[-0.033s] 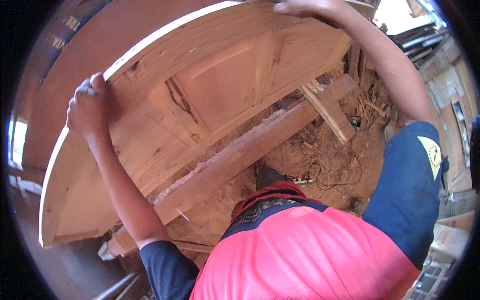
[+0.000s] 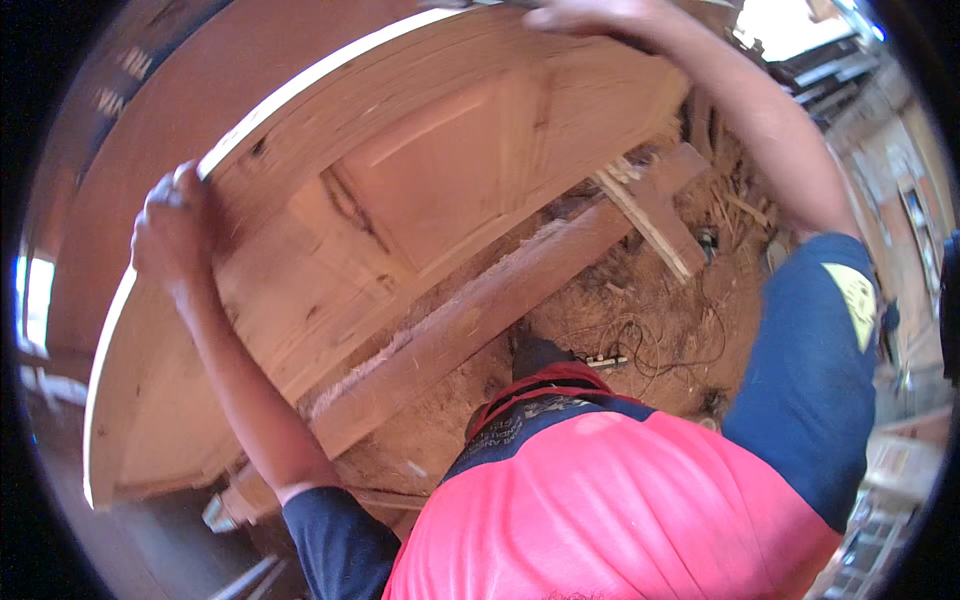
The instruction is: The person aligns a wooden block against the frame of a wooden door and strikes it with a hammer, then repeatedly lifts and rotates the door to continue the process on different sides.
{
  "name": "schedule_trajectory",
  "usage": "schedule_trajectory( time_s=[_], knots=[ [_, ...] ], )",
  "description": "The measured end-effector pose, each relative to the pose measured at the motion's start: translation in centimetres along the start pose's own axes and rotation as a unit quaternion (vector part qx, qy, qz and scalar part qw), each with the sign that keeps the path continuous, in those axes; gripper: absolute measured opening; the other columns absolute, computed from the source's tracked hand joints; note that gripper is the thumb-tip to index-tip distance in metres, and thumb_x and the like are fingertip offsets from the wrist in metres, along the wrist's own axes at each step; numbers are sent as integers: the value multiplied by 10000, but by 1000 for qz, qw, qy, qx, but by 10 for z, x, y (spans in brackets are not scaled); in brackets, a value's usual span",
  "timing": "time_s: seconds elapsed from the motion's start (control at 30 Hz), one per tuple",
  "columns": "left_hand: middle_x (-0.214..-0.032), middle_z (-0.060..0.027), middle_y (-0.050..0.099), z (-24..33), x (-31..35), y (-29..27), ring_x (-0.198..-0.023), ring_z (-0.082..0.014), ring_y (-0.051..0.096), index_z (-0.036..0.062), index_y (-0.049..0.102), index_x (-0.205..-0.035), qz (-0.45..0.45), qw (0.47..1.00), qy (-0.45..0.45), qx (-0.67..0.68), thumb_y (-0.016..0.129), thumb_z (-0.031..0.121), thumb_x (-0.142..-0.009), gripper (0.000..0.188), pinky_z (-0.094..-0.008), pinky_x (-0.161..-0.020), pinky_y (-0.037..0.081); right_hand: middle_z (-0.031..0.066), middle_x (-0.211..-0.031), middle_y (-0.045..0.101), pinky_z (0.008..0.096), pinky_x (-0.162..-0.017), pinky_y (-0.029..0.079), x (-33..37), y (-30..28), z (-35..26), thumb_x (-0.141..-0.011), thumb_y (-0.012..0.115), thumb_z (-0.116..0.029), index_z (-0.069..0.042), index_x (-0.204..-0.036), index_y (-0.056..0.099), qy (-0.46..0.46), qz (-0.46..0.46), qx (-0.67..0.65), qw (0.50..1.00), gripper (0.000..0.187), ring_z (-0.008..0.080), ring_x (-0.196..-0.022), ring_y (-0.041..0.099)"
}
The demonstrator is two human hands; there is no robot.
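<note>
One panelled door (image 2: 390, 210) and one long beam (image 2: 490, 302) show.

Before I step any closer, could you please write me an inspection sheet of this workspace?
Surface: brown earthen-looking floor, strewn with debris.
Job's things: large pale-brown panelled wooden board, with a long reddish-brown wooden beam below it in the view.
Clutter: narrow pale wooden strip near the beam's far end; loose brown wood scraps to the right.
Hands: bare left hand closed on the board's edge; bare right hand at its upper edge, grip unclear.
Cables: thin dark looped cable on the floor.
Surroundings: bright white opening, upper right.
</note>
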State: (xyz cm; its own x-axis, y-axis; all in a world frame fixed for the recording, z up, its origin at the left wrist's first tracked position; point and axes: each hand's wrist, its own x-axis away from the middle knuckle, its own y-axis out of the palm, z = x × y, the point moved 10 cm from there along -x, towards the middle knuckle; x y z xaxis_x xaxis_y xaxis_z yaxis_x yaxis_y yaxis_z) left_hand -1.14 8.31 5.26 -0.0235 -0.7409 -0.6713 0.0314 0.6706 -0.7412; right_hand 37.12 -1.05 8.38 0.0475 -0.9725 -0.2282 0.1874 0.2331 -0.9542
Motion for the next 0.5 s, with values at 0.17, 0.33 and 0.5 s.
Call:
schedule_trajectory(
  time_s=[0.17, 0.33, 0.5],
  knots=[
    [-947, -147, 736, -19, 0, 10, -880, -418, 695, 239, 754, -1027, 11, 1000, -9, 6, 413, 575, -948, 485, -544, -743, 534, 266, -935, 678, 494, -829, 553, 62, 27, 27, -798, 664, -143, 24, -1313, 479, 86, 180, -179, 963, 572, 409, -869, 684],
    [-932, -166, 727, -13, 6, 9, -875, -439, 676, 207, 747, -997, 64, 998, 4, 30, 386, 559, -950, 506, -565, -763, 507, 168, -744, 625, 385, -623, 557, 149, 99, 73, -790, 685, -117, 16, -1092, 524, 160, 203, -368, 893, 367, 273, -674, 660],
    [-1030, -141, 729, 38, 6, -10, -926, -399, 670, 119, 738, -1049, 63, 987, 120, 80, 416, 449, -971, 468, -513, -840, 499, 116, -815, 631, 361, -576, 520, 197, 141, 157, -768, 688, -114, 23, -1050, 534, 206, 153, -389, 885, 349, 205, -647, 613]
  ],
)
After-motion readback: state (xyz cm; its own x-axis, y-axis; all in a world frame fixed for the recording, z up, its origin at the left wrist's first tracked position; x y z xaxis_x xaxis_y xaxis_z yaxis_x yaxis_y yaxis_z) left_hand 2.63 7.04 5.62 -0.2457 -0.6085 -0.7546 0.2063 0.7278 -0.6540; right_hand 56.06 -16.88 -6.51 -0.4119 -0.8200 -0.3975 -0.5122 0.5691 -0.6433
